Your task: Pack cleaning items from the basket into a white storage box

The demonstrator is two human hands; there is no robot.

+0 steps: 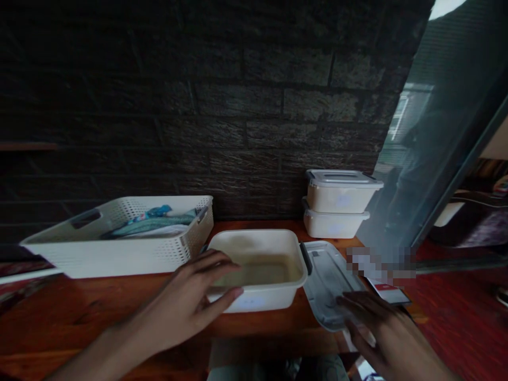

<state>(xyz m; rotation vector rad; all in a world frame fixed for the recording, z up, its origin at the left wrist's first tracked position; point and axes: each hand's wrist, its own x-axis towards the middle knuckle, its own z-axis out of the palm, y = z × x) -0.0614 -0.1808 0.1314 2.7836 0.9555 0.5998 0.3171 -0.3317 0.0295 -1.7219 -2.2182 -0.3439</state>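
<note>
An open cream plastic storage bin stands on the wooden table in front of me, with nothing to be made out inside it. Above its left front corner is my left hand, fingers stretched and thumb apart. Whether it touches the rim, I cannot tell. A translucent grey lid lies flat to the right of the bin, close beside the dark handle clip. My right hand is at the lid's near right edge, slightly blurred, its fingers extended and apart. Contact with the lid is unclear.
To the left stands a white perforated basket with folded teal and blue cloth. Two lidded bins are stacked at the back right against the dark brick wall. A phone-like flat object lies by the table's right edge.
</note>
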